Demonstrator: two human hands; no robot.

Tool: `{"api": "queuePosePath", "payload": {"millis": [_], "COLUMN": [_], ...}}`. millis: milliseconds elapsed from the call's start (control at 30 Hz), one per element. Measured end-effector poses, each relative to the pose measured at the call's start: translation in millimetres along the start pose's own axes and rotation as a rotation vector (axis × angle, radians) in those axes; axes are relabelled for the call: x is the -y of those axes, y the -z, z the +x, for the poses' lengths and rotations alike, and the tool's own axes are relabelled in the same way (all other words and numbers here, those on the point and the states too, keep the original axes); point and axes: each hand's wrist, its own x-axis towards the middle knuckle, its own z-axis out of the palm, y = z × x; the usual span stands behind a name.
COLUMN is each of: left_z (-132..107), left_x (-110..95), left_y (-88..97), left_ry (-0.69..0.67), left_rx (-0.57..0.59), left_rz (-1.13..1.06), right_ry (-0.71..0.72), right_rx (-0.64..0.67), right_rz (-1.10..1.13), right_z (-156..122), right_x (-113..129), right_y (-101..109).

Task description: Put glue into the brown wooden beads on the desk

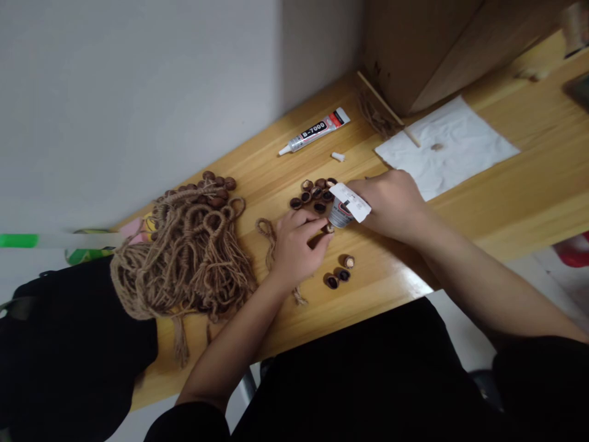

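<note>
My right hand [391,199] is closed round a glue tube [343,212], held nozzle down with its flat white end up. Beneath the tube, the thumb and fingers of my left hand [299,245] pinch a small brown nut shell [328,228], mostly hidden by the fingers and tube. Several brown half shells [316,191] with dark hollows lie just beyond my left hand. Nearer to me are a shell with a pale inside [348,261] and two dark hollow shells [331,280]. A twisted jute cord [265,228] lies under and beside my left hand.
A big heap of knotted jute cords [193,252] with brown round nuts [218,184] covers the left side. Further back lie a second B-7000 glue tube [315,130] and a white cap [338,157]. A stick [389,107] rests on white paper [478,141] beside a brown box [414,49].
</note>
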Motion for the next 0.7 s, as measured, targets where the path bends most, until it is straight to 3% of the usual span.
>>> {"api": "queuePosePath", "payload": {"millis": [700], "left_z": [0.4], "left_x": [-0.2], "left_y": [-0.2], "left_ry": [-0.005], "left_rx": [-0.002], "left_rz": [0.013], "right_ry": [0.0], "right_rx": [0.007], "right_rz": [-0.006], "right_z": [0.6], "right_x": [0.1], "right_y": [0.1]}}
